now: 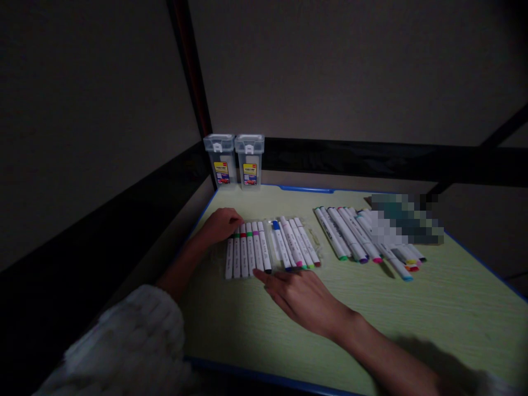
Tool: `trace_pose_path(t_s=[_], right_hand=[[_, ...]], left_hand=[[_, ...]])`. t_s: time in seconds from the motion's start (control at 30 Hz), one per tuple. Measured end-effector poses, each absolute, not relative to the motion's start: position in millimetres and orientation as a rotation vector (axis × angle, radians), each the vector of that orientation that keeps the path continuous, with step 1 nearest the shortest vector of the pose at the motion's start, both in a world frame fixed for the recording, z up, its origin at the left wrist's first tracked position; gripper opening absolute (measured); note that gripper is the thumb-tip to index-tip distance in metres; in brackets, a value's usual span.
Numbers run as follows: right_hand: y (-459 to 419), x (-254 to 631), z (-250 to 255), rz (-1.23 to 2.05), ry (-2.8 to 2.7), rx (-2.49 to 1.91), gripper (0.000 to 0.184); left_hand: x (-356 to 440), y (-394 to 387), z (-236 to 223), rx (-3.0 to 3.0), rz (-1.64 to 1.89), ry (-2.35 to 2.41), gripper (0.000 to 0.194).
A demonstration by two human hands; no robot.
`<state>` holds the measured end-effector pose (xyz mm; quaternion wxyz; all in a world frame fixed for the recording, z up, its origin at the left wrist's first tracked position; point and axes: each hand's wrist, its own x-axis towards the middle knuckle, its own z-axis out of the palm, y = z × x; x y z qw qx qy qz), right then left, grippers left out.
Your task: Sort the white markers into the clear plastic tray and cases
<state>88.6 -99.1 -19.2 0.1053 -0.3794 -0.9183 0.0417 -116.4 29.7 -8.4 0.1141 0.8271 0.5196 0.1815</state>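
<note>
Center frame: row of white markers (pixel 246 253) lying side by side on surface (pixel 264 324). Left hand (pixel 221 224) at row's upper left, fingers curled by marker tops; grip can't be told. Right hand (pixel 303 297) below row, index finger extended to a marker's lower end, other fingers bent, grip unclear.
</note>
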Motion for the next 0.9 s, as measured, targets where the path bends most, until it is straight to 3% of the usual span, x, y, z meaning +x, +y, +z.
trace_pose_path(t_s=[0.9], right_hand=[[-98.7,88.7,-17.0,0.124,-2.724,-1.128,0.044]], left_hand=[[-102.4,26.5,-21.3,2.446,0.663,1.321,0.023]])
